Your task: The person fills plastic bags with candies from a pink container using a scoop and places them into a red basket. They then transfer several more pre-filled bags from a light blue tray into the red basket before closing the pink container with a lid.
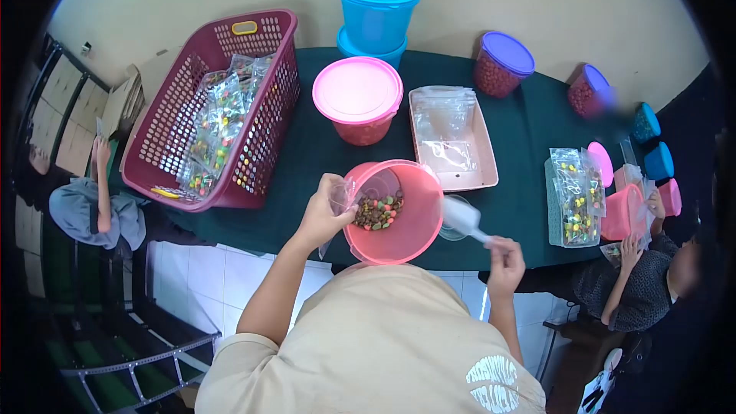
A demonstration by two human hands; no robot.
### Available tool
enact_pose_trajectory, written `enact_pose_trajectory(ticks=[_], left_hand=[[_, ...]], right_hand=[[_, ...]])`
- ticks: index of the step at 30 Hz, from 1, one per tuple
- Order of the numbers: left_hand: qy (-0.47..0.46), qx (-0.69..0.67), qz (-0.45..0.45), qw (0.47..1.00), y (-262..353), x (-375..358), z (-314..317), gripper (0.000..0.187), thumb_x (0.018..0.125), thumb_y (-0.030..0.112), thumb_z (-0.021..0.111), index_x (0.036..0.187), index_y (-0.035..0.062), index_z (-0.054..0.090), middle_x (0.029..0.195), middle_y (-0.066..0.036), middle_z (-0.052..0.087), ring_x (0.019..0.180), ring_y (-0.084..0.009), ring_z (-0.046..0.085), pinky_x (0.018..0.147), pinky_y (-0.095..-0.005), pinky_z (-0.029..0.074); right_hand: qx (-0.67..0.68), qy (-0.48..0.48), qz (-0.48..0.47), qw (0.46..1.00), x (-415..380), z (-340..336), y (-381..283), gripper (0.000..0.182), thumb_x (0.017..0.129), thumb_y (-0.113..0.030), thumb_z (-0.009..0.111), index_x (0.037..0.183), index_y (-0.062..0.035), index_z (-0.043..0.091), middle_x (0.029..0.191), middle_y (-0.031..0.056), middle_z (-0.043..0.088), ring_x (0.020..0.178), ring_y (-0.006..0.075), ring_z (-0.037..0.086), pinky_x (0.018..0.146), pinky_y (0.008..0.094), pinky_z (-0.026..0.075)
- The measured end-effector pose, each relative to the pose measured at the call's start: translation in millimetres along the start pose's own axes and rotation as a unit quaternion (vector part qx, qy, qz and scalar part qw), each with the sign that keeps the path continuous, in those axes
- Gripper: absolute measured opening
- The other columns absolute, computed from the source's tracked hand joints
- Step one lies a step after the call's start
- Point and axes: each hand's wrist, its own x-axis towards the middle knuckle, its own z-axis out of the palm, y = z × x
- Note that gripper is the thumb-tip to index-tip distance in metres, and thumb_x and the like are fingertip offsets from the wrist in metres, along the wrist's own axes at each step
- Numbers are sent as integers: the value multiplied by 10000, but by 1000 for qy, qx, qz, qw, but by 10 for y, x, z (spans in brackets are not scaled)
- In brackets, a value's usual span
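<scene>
My left hand (323, 213) is closed on a clear plastic bag (343, 196) at the left rim of a pink bucket (418, 211). Small multicoloured pieces (376, 213), brown, green and orange, lie in the bottom of that bucket, which is tipped toward me. To the right of it, my right hand (504, 264) grips the handle of a white scoop (462, 217), slightly blurred. Beneath the scoop a round clear dish (454, 236) shows in part on the dark green tablecloth (529, 130).
A maroon basket (280, 119) with filled bags (222, 119) stands left. Ahead are a pink-lidded tub (358, 92), stacked blue tubs (378, 8), a tray (475, 182) of clear bags and purple-lidded jars (502, 65). People sit at right (636, 284) and left (100, 211).
</scene>
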Motion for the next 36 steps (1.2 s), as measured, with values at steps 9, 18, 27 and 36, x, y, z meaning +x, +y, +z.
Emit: enact_pose_trajectory(ticks=[9, 18, 27, 36], left_hand=[[-47, 43, 23, 998, 148, -151, 312, 447, 736, 77, 709, 1096, 33, 446, 908, -98, 574, 835, -168, 576, 780, -302, 465], [-53, 83, -9, 995, 321, -154, 297, 438, 753, 95, 714, 1095, 27, 448, 972, -121, 602, 860, -178, 598, 787, -310, 476], [-79, 94, -3, 992, 421, -64, 444, 496, 723, 124, 737, 1107, 29, 437, 978, -132, 602, 884, -190, 592, 801, -316, 471], [-50, 52, -15, 997, 302, -55, 357, 522, 729, 122, 737, 1137, 30, 425, 995, -120, 593, 949, -189, 582, 860, -332, 450]], right_hand=[[-189, -344, -227, 891, 440, 1193, 392, 210, 762, -18, 545, 963, -34, 602, 945, 142, 647, 910, 311, 620, 768, 401, 505], [-280, -374, -152, 871, 533, 787, 238, 216, 765, -42, 537, 977, -42, 578, 761, 122, 615, 712, 299, 623, 603, 409, 509], [-92, -423, 152, 889, 112, 941, 393, 211, 840, -78, 574, 1027, 17, 550, 762, 218, 615, 737, 318, 640, 648, 387, 510], [470, -235, 490, 696, 115, 829, 472, 123, 939, -91, 508, 1046, -59, 457, 924, 95, 581, 924, 260, 664, 771, 341, 583]])
